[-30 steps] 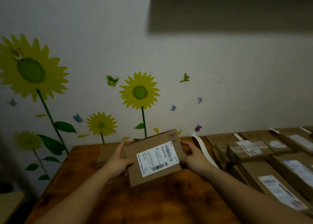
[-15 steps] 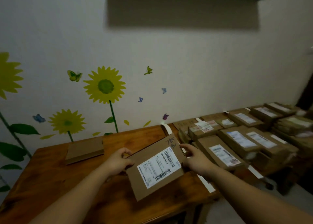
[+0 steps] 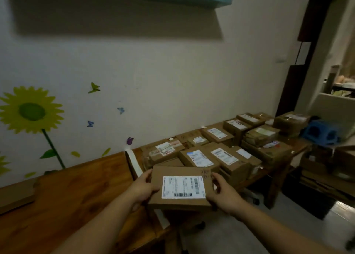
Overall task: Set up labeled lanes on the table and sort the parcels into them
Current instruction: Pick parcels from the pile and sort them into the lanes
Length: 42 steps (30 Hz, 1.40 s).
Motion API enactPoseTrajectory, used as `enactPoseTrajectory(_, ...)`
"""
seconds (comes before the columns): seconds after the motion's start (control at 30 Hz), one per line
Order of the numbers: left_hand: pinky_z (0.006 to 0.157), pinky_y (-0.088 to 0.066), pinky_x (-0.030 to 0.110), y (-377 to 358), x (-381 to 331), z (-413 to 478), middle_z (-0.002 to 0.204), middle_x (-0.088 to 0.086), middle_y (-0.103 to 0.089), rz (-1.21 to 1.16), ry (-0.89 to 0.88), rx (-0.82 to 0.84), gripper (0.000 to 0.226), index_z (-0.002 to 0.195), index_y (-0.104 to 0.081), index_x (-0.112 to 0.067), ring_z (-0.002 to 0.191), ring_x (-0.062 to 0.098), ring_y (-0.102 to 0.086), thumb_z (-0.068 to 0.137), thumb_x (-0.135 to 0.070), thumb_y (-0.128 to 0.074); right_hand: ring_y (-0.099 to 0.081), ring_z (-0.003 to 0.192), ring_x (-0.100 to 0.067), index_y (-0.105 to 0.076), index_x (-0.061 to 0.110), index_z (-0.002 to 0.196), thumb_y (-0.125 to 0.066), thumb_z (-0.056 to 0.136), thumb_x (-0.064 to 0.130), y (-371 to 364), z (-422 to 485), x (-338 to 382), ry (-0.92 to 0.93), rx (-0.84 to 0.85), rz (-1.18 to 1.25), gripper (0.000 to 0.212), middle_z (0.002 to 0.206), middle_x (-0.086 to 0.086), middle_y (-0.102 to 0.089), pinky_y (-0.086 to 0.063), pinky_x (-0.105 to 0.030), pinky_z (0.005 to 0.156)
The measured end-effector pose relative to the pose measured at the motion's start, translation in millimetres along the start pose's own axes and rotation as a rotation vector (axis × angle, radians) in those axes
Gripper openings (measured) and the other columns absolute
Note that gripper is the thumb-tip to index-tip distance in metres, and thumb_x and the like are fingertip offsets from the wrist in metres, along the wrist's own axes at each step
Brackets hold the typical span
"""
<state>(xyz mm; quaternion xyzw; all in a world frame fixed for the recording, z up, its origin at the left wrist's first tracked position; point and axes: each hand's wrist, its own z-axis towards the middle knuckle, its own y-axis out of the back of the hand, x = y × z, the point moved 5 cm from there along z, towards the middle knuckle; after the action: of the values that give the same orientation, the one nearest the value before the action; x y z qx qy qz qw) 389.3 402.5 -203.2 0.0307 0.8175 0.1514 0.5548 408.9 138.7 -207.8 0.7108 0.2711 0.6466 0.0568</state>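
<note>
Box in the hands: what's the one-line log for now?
left hand: grips box, left edge | right hand: grips box, right edge | box: label up, in front of parcel pile

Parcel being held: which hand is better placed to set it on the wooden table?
Left, probably. The left hand grips the parcel on the side nearest the table; the right hand grips its far edge, toward the pile.

Both hands have carried the parcel rightward past the table edge.

Home room, sunflower wall decals, wooden table, stacked parcels
</note>
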Motion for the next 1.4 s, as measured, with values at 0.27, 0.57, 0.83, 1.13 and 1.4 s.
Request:
enactPoseTrajectory(0.27,0.066,-0.051,0.022,-23.0,-8.8,31.4,0.128,0.005,-0.054,0.033,0.0,-0.059,0.048,0.134,-0.048,-0.02,0.096,0.015,-0.059,0.09,-0.003,-0.055,-0.067,0.099,-0.016,-0.05,0.023,0.134,-0.075,0.077,0.035,22.9,32.4,-39.6,-0.159,0.083,0.172,0.063,0.114,0.004,-0.064,-0.055,-0.04,0.089)
enactPoseTrajectory(0.57,0.053,-0.053,0.043,-11.9,9.2,70.5,0.138,0.017,-0.041,-0.218,0.314,-0.171,0.08,0.143,-0.025,-0.023,0.103,0.035,-0.049,0.079,-0.017,-0.073,-0.061,0.09,-0.016,-0.056,0.023,0.095,-0.059,0.092,0.02,10.8,89.5,-28.5,-0.19,-0.24,0.342,0.006,0.104,-0.004,-0.064,-0.052,-0.036,0.077)
enactPoseTrajectory(0.83,0.064,-0.058,0.037,-31.9,10.9,102.8,0.115,0.015,-0.059,-0.217,0.124,-0.376,0.047,0.12,-0.035,-0.018,0.09,0.028,-0.065,0.085,-0.003,-0.063,-0.044,0.121,-0.018,-0.047,0.035,0.131,-0.057,0.091,0.044,-19.8,113.6,-29.7,-0.006,0.107,-0.106,0.042,0.131,0.002,-0.038,-0.035,-0.036,0.109)
enactPoseTrajectory(1.13,0.076,-0.056,0.024,-78.1,28.7,113.5,0.126,0.004,-0.055,0.197,0.189,-0.258,0.057,0.135,-0.042,-0.02,0.101,0.015,-0.059,0.084,-0.005,-0.064,-0.043,0.127,-0.02,-0.021,0.033,0.149,-0.041,0.1,0.031,-25.0,130.0,-49.6,0.228,0.385,-0.663,0.053,0.143,-0.005,-0.029,-0.032,-0.027,0.11)
enactPoseTrajectory(1.4,0.097,-0.042,0.028,-59.0,20.7,101.0,0.142,0.001,-0.043,0.34,0.154,-0.185,0.063,0.14,-0.038,-0.026,0.12,0.015,-0.048,0.083,-0.029,-0.067,-0.038,0.119,-0.02,-0.035,0.035,0.139,-0.044,0.088,0.055,-20.0,152.3,-21.4,0.426,0.253,-0.898,0.056,0.134,-0.004,-0.036,-0.039,-0.037,0.1)
